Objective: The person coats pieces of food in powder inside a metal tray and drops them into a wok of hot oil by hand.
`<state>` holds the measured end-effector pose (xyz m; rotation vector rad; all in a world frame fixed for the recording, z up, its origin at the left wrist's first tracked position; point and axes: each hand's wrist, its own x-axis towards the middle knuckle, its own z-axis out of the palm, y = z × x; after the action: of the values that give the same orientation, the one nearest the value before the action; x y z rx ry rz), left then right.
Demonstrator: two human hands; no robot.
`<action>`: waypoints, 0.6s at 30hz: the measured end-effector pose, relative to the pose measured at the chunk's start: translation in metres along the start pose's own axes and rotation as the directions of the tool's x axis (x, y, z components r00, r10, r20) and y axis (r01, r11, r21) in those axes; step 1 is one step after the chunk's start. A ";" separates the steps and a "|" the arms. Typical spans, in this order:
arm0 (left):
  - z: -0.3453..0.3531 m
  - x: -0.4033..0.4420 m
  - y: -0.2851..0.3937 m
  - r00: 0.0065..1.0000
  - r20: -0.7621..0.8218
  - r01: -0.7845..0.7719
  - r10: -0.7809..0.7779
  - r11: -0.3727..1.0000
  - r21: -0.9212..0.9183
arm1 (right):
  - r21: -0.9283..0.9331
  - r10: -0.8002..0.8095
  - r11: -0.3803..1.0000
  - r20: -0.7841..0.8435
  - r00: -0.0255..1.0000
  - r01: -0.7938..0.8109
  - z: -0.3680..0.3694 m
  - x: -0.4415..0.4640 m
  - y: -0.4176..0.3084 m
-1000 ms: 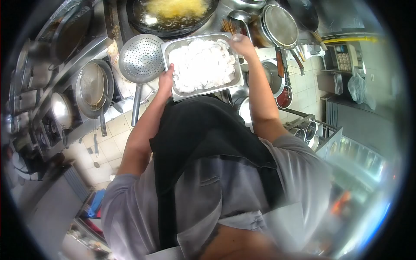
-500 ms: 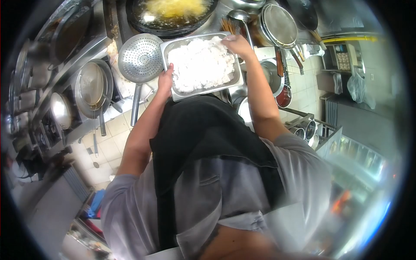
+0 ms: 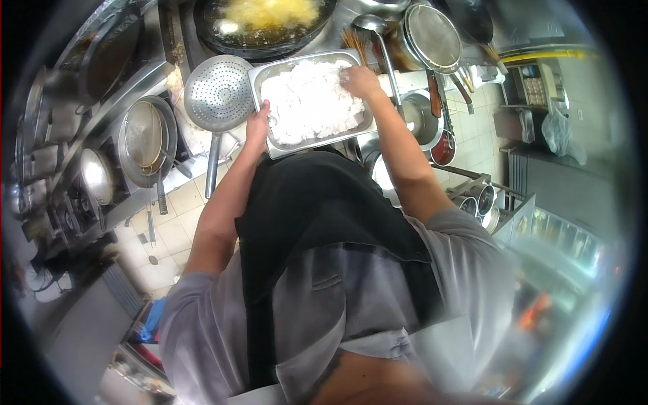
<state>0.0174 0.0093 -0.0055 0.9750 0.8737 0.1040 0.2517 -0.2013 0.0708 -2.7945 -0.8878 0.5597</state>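
We take the step in hand to be handling the white pieces in the metal tray. Our left hand is gripping the tray by its left side, the thumb up over the rim. Our right hand is inside the tray's far right corner, its bent fingers against the pieces; with those fingertips lost in glare, we cannot tell whether they are closed on anything. As we judge it, the next move calls for a steady left grip, so that the tray stays level, and a light right hand among loose pieces.

The tray sits in front of our black apron, turned a little, its right end farther off than its left. It is rectangular, with a flat, shiny rim. The pieces lie in one broad, uneven heap, bright white and lumpy, with bare metal showing around the edges.

Just beside the tray, on the left, is a perforated skimmer, its handle pointing near. Beyond, on the far side, a dark wok holds yellow food in bubbling liquid.
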 end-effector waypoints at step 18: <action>0.004 -0.004 0.004 1.000 0.003 -0.016 0.016 1.000 -0.012 | 0.885 -0.018 -0.150 0.443 0.897 -0.440 -0.015 -0.016 0.007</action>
<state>0.0182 0.0074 0.0006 0.9708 0.8614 0.1210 0.2492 -0.2166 0.0872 -1.2514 0.2121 1.1194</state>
